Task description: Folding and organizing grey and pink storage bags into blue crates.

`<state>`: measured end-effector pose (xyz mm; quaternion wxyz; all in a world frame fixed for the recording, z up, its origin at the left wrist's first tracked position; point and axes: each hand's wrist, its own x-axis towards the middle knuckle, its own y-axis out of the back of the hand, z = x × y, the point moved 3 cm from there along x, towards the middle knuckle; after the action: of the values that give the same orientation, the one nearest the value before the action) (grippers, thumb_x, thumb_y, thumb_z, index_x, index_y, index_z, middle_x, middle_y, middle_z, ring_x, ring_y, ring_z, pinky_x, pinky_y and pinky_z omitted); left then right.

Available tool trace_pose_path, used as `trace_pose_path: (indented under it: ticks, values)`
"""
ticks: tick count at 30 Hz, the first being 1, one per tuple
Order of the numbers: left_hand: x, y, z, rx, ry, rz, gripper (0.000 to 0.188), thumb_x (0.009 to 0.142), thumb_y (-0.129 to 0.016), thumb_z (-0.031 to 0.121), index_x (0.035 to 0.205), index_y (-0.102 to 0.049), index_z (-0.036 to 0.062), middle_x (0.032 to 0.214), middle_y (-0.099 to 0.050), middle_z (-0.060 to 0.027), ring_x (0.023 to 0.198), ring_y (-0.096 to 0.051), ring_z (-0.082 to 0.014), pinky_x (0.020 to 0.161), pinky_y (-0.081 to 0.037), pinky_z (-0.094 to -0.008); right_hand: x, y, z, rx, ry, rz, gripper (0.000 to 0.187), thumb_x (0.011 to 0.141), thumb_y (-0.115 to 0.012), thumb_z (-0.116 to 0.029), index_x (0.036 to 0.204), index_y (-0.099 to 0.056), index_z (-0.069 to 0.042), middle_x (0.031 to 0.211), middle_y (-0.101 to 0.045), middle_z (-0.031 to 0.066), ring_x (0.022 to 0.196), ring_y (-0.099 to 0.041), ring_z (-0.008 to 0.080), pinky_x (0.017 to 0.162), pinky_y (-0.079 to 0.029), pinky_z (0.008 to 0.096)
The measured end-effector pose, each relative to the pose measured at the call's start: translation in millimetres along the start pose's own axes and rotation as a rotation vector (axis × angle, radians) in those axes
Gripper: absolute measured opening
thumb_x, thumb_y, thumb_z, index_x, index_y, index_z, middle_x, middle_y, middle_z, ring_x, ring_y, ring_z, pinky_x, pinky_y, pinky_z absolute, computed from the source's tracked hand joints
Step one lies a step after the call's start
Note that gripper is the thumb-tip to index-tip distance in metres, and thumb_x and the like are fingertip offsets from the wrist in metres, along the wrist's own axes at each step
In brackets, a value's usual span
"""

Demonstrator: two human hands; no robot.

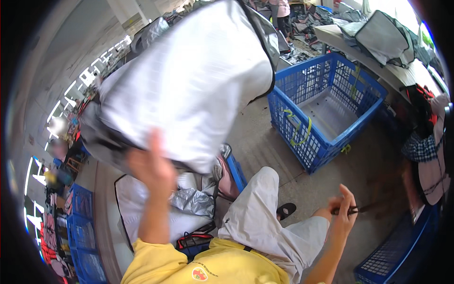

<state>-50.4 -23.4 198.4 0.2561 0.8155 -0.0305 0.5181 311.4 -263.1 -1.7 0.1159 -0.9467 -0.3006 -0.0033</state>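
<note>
A large bag-like piece (189, 80) with a white lining, black edging and grey sides is raised at the upper left. My left hand (152, 168), blurred by motion, is at its lower edge, apparently gripping it; some fingers are hidden. To the right, near my knee, my right hand (344, 208) is closed around a small dark tool (352, 210), whose exact kind I cannot make out. Beneath the raised piece, more white and silver lined pieces (156, 213) with black edging lie at my left side.
An open blue plastic crate (302, 118) with yellow-green ties stands ahead on the right. Another blue crate (397, 251) is at lower right, and stacked blue crates (82, 227) stand at left. A long table (350, 49) bears another lined piece (383, 38). A person (282, 16) stands far back.
</note>
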Motion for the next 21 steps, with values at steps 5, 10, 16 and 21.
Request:
trace_pose_path:
  ticks: [5, 10, 16, 21]
  values:
    - [-130.1, -61.6, 212.8, -0.563, -0.06, -0.453, 0.046, 0.1, -0.068, 0.024, 0.135, -0.067, -0.0048, 0.119, -0.072, -0.0087, 0.099, -0.071, -0.0182, 0.066, -0.053, -0.0377, 46.2, -94.4, -40.8, 0.12, 0.02, -0.275, 0.045, 0.114, -0.051, -0.036, 0.131, -0.068, 0.002, 0.105, -0.075, 0.0096, 0.069, -0.052, 0.0043, 0.054, -0.036, 0.0215]
    - [-156.2, -83.4, 277.3, -1.03, 0.334, -1.16, 0.041, 0.108, -0.053, 0.03, 0.138, -0.054, 0.002, 0.136, -0.06, -0.0184, 0.121, -0.061, -0.0269, 0.105, -0.047, -0.0416, 69.2, -119.2, 5.5, -0.183, -0.331, -0.312, 0.041, 0.105, -0.068, -0.024, 0.133, -0.067, 0.006, 0.118, -0.073, 0.0071, 0.094, -0.059, 0.0075, 0.077, -0.048, 0.023]
    - [-253.3, 12.8, 363.4, -1.881, 0.629, -1.05, 0.069, 0.11, -0.049, 0.032, 0.163, -0.028, -0.0064, 0.169, -0.027, -0.0292, 0.155, -0.032, -0.0377, 0.129, -0.023, -0.0455, 66.2, -125.9, 18.8, -0.416, -0.246, -0.472, 0.035, 0.099, -0.072, -0.015, 0.128, -0.071, 0.006, 0.103, -0.073, -0.0002, 0.093, -0.063, 0.0087, 0.088, -0.048, 0.0252]
    - [-145.5, 40.4, 148.6, -2.442, -0.012, -1.117, 0.039, 0.099, -0.068, 0.015, 0.134, -0.06, -0.001, 0.124, -0.067, -0.0211, 0.113, -0.066, -0.0386, 0.096, -0.053, -0.0465, 55.7, -54.6, 59.5, -0.355, -0.212, -0.394, 0.027, 0.1, -0.072, -0.011, 0.121, -0.072, 0.006, 0.106, -0.073, -0.0007, 0.094, -0.06, 0.0057, 0.086, -0.046, 0.0235]
